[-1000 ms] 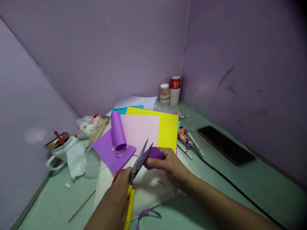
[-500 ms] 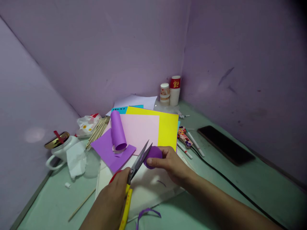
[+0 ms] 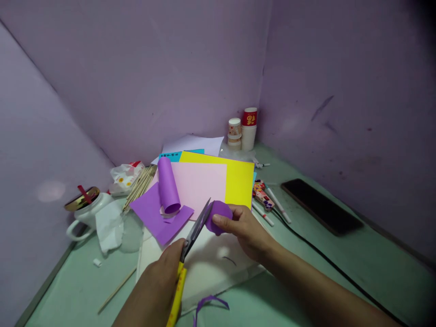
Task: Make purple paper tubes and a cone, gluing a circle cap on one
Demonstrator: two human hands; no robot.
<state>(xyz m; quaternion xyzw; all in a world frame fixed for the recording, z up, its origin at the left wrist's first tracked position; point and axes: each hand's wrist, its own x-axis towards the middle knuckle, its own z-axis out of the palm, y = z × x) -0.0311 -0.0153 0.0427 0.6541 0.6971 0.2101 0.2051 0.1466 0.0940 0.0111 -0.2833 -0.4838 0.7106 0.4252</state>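
My left hand [image 3: 161, 277] is closed around the handles of the scissors [image 3: 197, 229], which have yellow and red grips. Their blades point up and away, nearly together, along the left edge of a small rounded purple paper piece [image 3: 218, 217]. My right hand [image 3: 247, 231] pinches that piece, thumb on top and fingers behind it. Beyond the scissors a purple paper roll [image 3: 168, 184] rests on a cut purple sheet [image 3: 150, 213]. Below the hands lie a curled purple paper strip [image 3: 211, 300] and a thin sliver [image 3: 229, 260].
Pink paper [image 3: 200, 186] and yellow paper [image 3: 240, 181] are stacked behind. To the left stand a white mug [image 3: 88, 213] and bamboo sticks [image 3: 139, 186]. At right lie markers [image 3: 279, 206], a phone [image 3: 320, 204] and a black cable [image 3: 316, 250]. Paper cups [image 3: 249, 129] stand in the corner.
The scissor blades have drawn closer together at the purple piece's edge. My right hand has turned and shifted the piece slightly up and to the right.
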